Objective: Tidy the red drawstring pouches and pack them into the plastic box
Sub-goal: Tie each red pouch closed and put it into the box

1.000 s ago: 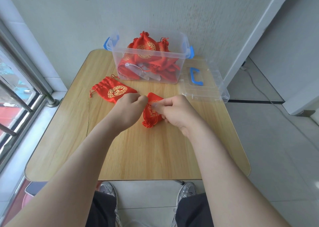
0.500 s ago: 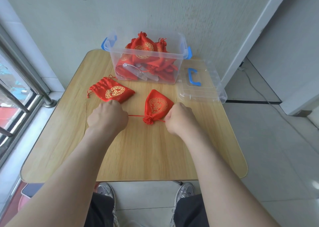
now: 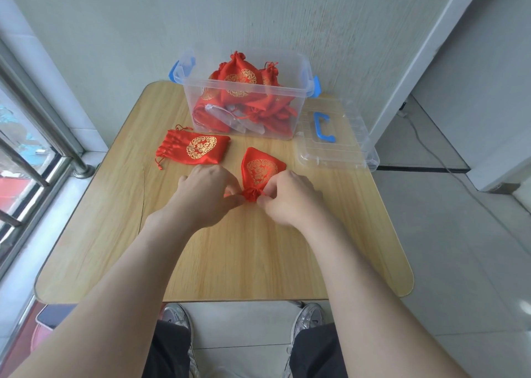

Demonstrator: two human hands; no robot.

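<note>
A red pouch with a gold emblem lies in the middle of the wooden table, its mouth cinched into a bunch facing me. My left hand pinches the drawstring just left of the bunched neck. My right hand pinches it on the right side. A second red pouch lies flat and untied to the left. The clear plastic box with blue latches stands at the table's far edge, holding several red pouches.
The box's clear lid with a blue handle lies to the right of the box, near the table's right edge. A window with metal bars runs along the left. A wall stands right behind the box.
Both hands first held the pouch mouth, then pulled the strings apart to cinch it. Now they have come back together at the bunched neck.
</note>
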